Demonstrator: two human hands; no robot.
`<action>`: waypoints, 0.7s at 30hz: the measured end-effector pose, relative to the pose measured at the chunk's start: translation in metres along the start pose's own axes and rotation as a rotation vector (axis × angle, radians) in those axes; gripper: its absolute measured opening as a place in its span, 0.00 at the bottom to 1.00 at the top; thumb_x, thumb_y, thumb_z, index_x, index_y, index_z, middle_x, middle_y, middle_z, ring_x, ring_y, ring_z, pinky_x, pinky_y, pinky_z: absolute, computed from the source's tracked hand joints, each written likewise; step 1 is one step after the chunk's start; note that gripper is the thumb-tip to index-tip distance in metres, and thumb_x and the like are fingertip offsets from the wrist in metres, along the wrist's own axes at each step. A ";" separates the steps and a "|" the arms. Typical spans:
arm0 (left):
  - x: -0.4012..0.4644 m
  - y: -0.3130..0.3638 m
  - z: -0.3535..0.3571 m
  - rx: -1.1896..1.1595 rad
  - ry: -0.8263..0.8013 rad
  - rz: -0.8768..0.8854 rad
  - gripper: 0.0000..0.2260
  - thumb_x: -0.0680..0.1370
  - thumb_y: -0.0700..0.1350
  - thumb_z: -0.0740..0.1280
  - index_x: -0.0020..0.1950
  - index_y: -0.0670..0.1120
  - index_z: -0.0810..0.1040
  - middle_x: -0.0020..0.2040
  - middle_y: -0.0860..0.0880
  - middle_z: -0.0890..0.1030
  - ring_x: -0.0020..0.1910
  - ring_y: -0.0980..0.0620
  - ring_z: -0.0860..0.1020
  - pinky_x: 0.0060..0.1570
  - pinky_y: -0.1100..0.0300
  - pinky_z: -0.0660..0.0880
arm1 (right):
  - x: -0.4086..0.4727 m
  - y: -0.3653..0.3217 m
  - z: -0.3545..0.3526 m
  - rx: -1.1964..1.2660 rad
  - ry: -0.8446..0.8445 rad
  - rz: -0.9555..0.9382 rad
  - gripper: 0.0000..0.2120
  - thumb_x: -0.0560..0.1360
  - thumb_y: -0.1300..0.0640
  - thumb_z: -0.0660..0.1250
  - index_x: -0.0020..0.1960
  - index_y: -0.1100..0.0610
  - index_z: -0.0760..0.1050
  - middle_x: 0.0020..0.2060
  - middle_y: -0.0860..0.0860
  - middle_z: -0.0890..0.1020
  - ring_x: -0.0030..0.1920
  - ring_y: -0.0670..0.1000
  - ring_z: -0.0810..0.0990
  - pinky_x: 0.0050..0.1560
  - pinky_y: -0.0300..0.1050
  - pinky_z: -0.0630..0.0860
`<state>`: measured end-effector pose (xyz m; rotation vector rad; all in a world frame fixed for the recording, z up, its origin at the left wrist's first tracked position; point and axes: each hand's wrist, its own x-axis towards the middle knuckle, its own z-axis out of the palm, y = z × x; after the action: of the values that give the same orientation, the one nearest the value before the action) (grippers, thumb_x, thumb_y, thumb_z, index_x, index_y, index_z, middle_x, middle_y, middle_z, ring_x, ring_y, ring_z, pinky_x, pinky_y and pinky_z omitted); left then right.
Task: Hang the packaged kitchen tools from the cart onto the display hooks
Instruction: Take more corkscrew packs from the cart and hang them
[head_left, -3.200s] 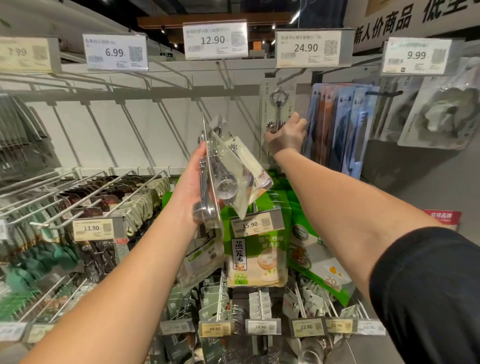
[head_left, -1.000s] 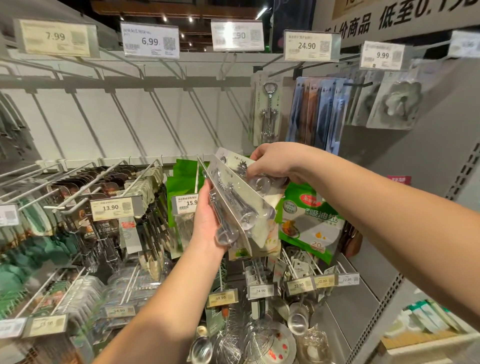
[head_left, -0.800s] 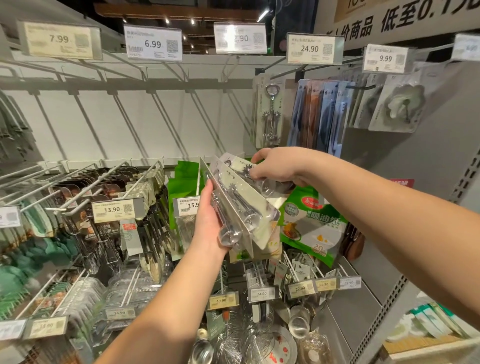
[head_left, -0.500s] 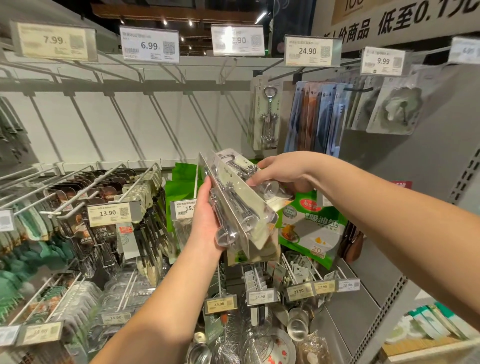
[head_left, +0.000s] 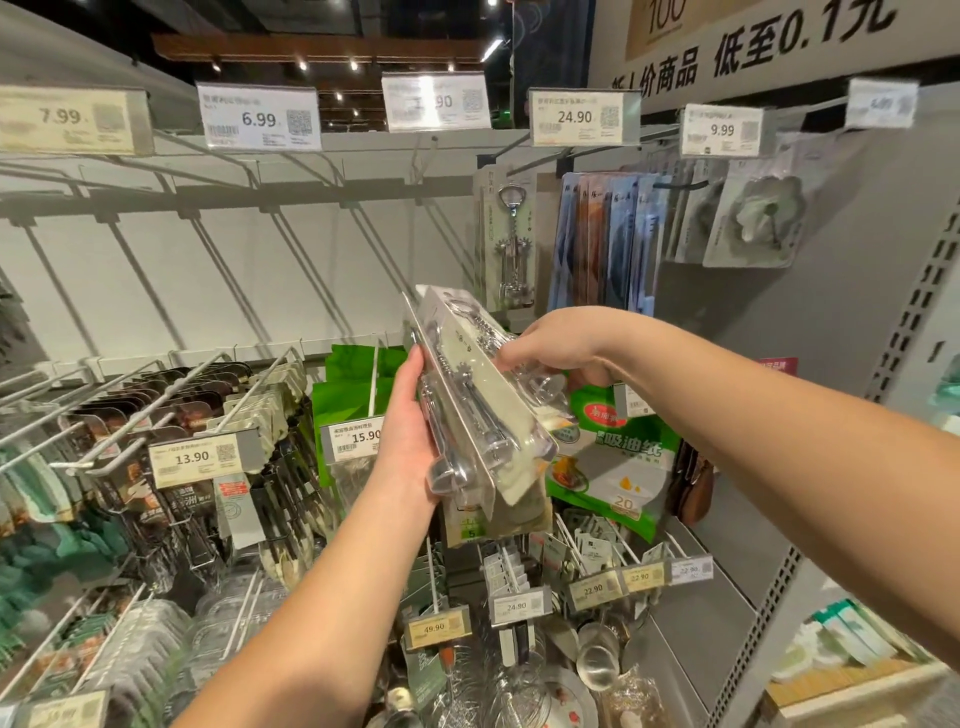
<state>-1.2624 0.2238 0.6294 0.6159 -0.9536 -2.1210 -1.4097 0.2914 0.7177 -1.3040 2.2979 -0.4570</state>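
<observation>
Corkscrew blister packs (head_left: 480, 410): a small stack, held mid-air in front of the display, tilted with the hang-hole ends up and away from the person. Left hand (head_left: 408, 431) grips the stack from the left side, thumb on the near edge, palm behind. Right hand (head_left: 558, 345) curls over the front pack near its upper right, fingers pinching it, looks like peeling one pack off the stack.

One identical corkscrew pack (head_left: 511, 241) already hangs on the hook under the 24.90 tag (head_left: 575, 117), just above and behind the stack. That's the likely target hook.

Step in hand, my read: separate the front pack, then hang it.
- Pinch by the card's top corner, not the clear bubble; the plastic is slick and will flex.
- Keep the left grip firm so the rest of the stack doesn't fan out or drop.
- Bring the hang hole square to the hook tip, face out, matching the one already there.
- Hook tip sits behind the price tag holder, so come in from below and in front, then slide back.
- Can't tell how many packs remain in the stack; edges blur together.

Neighbours: blue flat packs (head_left: 605, 244) hang just right of the target; don't knock them. Green oil-paper bags (head_left: 615, 457) hang below the hands.
</observation>
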 end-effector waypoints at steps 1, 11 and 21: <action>0.001 0.001 0.001 0.023 -0.012 0.004 0.22 0.79 0.62 0.64 0.55 0.44 0.82 0.46 0.43 0.87 0.39 0.45 0.86 0.43 0.51 0.83 | 0.001 0.003 0.002 0.078 0.037 0.000 0.45 0.59 0.31 0.70 0.68 0.58 0.74 0.57 0.60 0.80 0.48 0.55 0.77 0.52 0.51 0.75; 0.003 0.025 0.010 0.038 0.084 0.024 0.19 0.76 0.62 0.69 0.51 0.46 0.82 0.45 0.44 0.86 0.47 0.42 0.84 0.57 0.43 0.79 | 0.006 0.037 0.009 0.330 0.567 -0.153 0.21 0.71 0.50 0.73 0.58 0.53 0.68 0.49 0.50 0.81 0.45 0.50 0.82 0.38 0.45 0.78; 0.003 0.043 0.024 0.087 0.045 0.063 0.18 0.79 0.61 0.66 0.50 0.46 0.79 0.34 0.46 0.85 0.33 0.46 0.85 0.43 0.50 0.80 | 0.012 0.037 0.003 0.401 0.772 -0.192 0.45 0.64 0.38 0.70 0.75 0.56 0.63 0.67 0.54 0.74 0.61 0.53 0.77 0.59 0.54 0.78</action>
<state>-1.2621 0.2122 0.6773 0.6653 -1.0316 -2.0102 -1.4400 0.2991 0.6946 -1.2763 2.4400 -1.6315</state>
